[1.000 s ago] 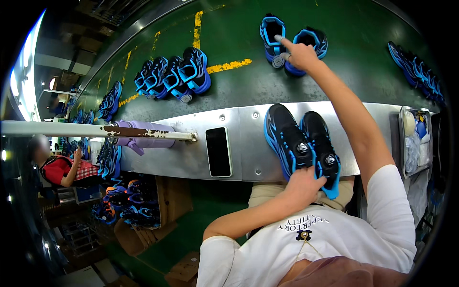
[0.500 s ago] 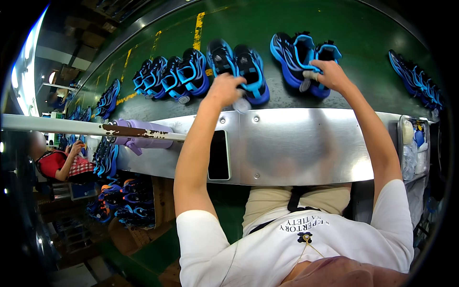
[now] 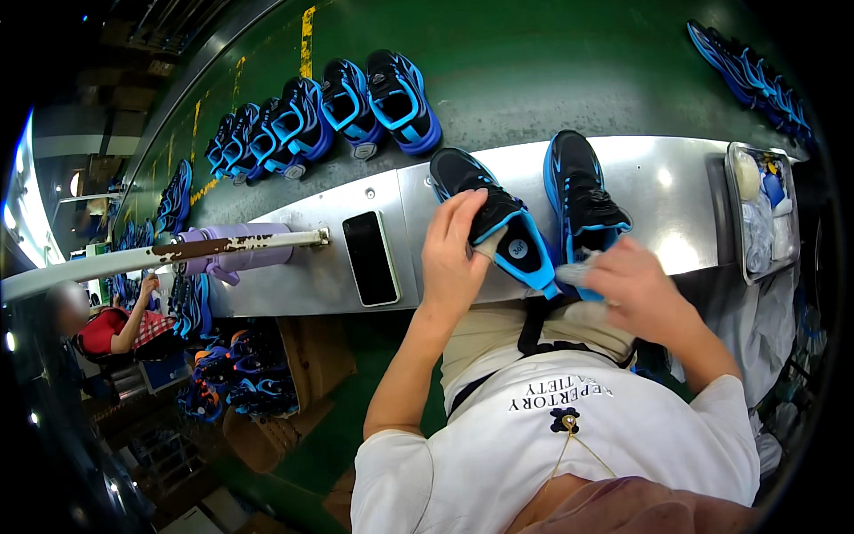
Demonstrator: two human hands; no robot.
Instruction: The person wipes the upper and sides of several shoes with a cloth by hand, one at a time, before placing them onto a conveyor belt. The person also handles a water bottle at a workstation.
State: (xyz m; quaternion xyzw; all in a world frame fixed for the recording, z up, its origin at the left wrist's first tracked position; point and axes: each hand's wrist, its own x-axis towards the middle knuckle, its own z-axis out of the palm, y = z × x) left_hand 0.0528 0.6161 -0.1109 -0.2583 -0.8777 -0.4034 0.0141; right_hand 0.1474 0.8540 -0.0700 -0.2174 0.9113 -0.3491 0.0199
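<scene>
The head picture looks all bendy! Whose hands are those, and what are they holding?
Those hands belong to a person; no robot here. A wide camera worn on the person's head looks down, so straight edges bend near the rim. On the metal table are a phone, a purple bottle and two shoes. The left hand holds the left shoe by the edge of its opening. The right hand is blurred near the back of the right shoe, so I can't tell what it holds.
</scene>
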